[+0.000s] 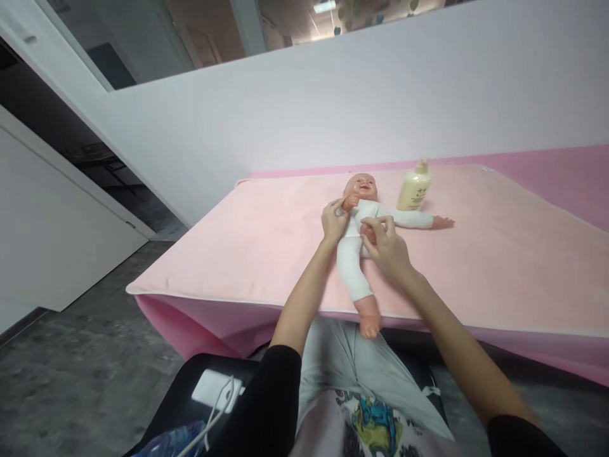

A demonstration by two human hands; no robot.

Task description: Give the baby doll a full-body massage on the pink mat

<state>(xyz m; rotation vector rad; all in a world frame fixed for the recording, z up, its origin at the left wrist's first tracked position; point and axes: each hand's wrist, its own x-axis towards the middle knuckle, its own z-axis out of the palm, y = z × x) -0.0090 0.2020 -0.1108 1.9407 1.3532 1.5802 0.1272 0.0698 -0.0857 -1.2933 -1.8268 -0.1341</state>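
Observation:
A baby doll in a white cloth body lies face up, its head toward the wall and one foot hanging past the table's front edge. My left hand is closed around the doll's arm, just below its small hand. One of the doll's legs is bent up over its belly, and my right hand grips the foot of that leg. The doll's other arm stretches out to the right, untouched. Behind that arm stands a pale yellow pump bottle.
A light pink blanket covers the table, over a darker pink cloth. A white wall rises behind. At lower left, a black chair carries a white device with a cable and a clear blue plastic item.

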